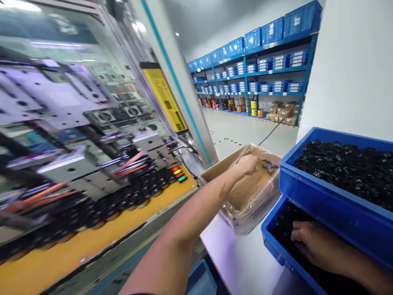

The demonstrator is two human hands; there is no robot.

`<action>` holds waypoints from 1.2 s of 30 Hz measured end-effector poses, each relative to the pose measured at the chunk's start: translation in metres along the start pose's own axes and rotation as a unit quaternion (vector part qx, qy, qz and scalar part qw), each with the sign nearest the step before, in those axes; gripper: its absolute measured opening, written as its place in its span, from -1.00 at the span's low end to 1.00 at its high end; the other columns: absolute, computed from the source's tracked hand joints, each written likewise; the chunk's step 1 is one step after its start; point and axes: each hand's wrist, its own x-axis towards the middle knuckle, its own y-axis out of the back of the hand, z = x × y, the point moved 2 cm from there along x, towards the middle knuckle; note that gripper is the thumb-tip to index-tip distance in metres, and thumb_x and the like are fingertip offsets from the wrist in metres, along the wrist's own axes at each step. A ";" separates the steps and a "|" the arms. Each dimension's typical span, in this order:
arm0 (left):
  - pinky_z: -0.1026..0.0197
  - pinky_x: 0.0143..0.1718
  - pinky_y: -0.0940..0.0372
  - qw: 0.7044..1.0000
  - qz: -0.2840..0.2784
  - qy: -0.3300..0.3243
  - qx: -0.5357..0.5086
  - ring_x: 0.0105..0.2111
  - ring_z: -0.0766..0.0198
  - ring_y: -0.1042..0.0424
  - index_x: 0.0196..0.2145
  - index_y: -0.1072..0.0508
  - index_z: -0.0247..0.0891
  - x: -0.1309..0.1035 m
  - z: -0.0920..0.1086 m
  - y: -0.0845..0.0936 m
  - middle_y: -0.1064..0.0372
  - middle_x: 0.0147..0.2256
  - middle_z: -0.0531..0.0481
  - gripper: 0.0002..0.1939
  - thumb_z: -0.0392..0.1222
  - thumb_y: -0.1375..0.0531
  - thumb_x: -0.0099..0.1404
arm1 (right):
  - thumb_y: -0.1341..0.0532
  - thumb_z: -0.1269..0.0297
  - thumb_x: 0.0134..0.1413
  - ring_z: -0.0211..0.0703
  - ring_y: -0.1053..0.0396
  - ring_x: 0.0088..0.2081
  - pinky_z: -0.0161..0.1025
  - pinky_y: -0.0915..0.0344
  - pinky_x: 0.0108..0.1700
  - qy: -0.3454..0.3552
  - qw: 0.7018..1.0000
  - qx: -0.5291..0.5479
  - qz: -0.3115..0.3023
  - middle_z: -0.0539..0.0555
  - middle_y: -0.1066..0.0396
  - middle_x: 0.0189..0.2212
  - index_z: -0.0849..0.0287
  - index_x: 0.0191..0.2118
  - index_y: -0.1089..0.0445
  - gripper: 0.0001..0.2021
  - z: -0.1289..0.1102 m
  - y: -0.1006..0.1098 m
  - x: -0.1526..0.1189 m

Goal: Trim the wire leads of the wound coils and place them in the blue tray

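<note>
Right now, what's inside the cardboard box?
Inside the cardboard box: clear plastic lining and a small pile of parts, beside the left hand. Whatever that hand and its forearm cover can't be seen.

Blue shelving across the room bears blue bins on top and spools beside cardboard cartons below.

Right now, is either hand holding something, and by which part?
Can't tell: left hand, at the box, and right hand, in the lower bin, hide any grip.
</note>
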 end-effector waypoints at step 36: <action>0.38 -0.33 -0.49 0.615 0.211 0.052 -0.758 -0.42 0.29 -0.59 -0.26 -0.63 -0.22 -0.362 0.077 -0.056 -0.62 -0.39 -0.04 -0.66 -0.37 -0.46 -0.07 | -0.15 0.52 0.17 -0.25 -0.32 -0.31 -0.33 -0.36 -0.29 0.414 0.829 0.168 0.336 0.10 -0.33 -0.33 0.23 -0.19 -0.34 -0.88 -0.184 0.004 -0.056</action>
